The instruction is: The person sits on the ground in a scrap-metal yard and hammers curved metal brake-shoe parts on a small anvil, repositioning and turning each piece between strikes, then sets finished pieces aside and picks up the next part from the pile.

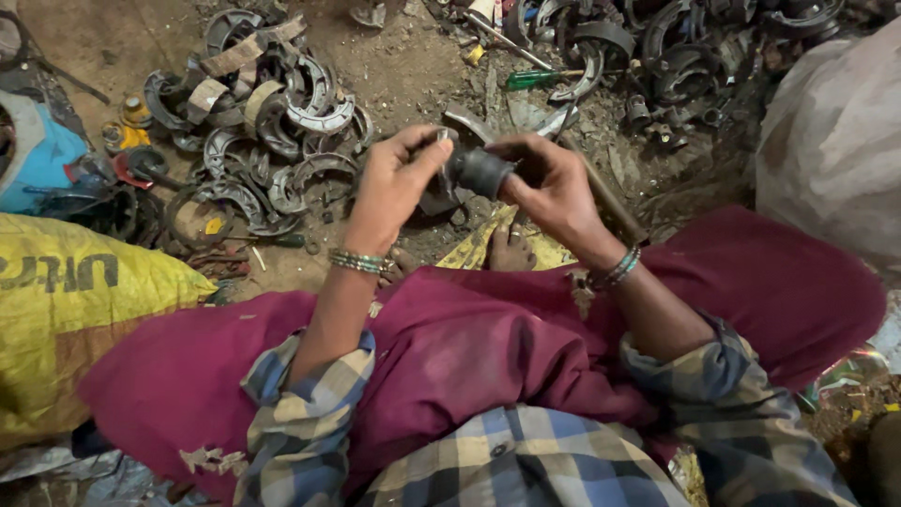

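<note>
My left hand [399,178] and my right hand [554,183] meet above my knees, both closed around one dark metal part [479,172]. The part has a black cylindrical rubber piece on it, which my right fingers grip from the right side. My left fingers pinch a small bright metal piece at the part's upper left end. A curved brake-shoe plate of the same part hangs below, partly hidden by my left palm. Both wrists wear green bangles. I sit cross-legged in maroon cloth with a bare foot [511,249] showing beneath the hands.
A heap of curved brake shoes [272,122] lies on the dirt floor at upper left, another pile [676,47] at upper right. A green-handled screwdriver [535,79] lies beyond my hands. A yellow sack [75,300] is at left, a grey sack [835,141] at right.
</note>
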